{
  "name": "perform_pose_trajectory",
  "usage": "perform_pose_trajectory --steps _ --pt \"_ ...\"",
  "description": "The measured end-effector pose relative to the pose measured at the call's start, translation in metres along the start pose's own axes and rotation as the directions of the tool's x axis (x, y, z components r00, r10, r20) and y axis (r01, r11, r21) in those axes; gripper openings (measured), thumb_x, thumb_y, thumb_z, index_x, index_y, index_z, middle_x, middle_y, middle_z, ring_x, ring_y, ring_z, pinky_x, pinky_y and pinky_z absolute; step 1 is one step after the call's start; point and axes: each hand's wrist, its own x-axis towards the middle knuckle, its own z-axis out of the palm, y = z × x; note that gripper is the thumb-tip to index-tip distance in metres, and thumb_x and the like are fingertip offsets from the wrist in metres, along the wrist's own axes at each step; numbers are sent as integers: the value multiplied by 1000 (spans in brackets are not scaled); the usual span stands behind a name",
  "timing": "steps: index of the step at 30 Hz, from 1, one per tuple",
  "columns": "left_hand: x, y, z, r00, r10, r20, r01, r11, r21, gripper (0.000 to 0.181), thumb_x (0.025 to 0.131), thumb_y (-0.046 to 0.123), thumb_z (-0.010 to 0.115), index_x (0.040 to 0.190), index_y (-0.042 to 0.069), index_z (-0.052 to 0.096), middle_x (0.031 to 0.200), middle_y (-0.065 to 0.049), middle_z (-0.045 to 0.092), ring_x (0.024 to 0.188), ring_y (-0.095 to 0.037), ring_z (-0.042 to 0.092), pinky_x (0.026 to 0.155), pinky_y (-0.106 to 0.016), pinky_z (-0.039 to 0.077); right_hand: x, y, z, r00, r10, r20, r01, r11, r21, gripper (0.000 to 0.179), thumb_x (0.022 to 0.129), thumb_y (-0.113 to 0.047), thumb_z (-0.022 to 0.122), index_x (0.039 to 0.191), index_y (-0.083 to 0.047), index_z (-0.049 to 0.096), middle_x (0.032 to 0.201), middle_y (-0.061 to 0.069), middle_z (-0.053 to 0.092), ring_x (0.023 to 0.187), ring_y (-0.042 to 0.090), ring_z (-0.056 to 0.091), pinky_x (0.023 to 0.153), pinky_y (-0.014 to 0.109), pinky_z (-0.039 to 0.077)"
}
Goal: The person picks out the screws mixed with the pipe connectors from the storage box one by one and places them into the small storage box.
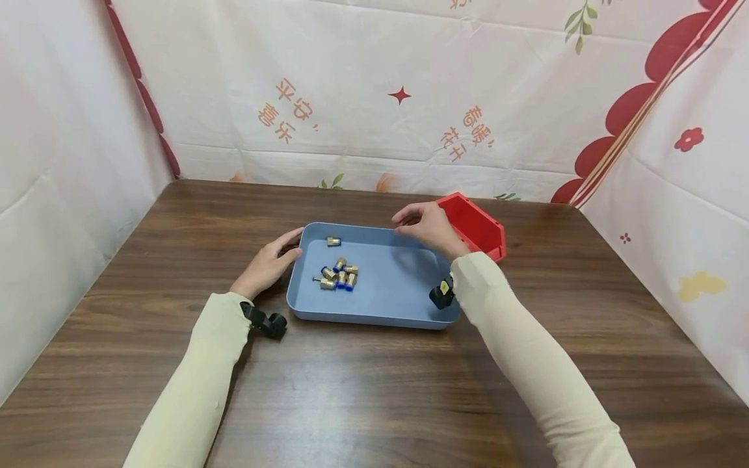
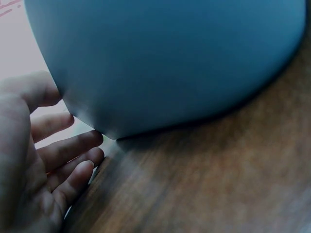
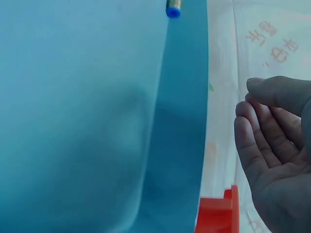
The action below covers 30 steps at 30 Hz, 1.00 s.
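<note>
A shallow blue tray [image 1: 386, 286] lies on the table. Several brass pneumatic fittings [image 1: 342, 281] with blue collars are heaped in its left part, one with a thin stem. Another fitting [image 1: 333, 241] lies apart near the back wall; its blue end [image 3: 173, 10] shows in the right wrist view. At the tray's left back corner, my left hand [image 1: 270, 265] touches the rim and outer side with relaxed fingers. My right hand [image 1: 430, 227] hovers over the back edge, fingers loosely bent, thumb near the fingertips, nothing visible between them. Beside it stands a red bin [image 1: 476, 227].
The red bin sits behind the tray's right back corner, partly covered by my right hand and wrist. A brown wood-grain table [image 1: 363, 390] extends around the tray. Printed white curtains [image 1: 374, 117] hang behind the table and along both sides.
</note>
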Motion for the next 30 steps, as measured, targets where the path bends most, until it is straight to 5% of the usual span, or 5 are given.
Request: perform_pose_trajectory --steps 30 --pt "1 -2 2 1000 -9 -14 9 1000 15 52 102 27 44 151 19 30 149 -15 39 136 -33 38 110 -52 32 5 -38 70 977 -115 181 97 990 105 20 82 -3 73 101 1 72 96 12 71 84 19 63 77 25 53"
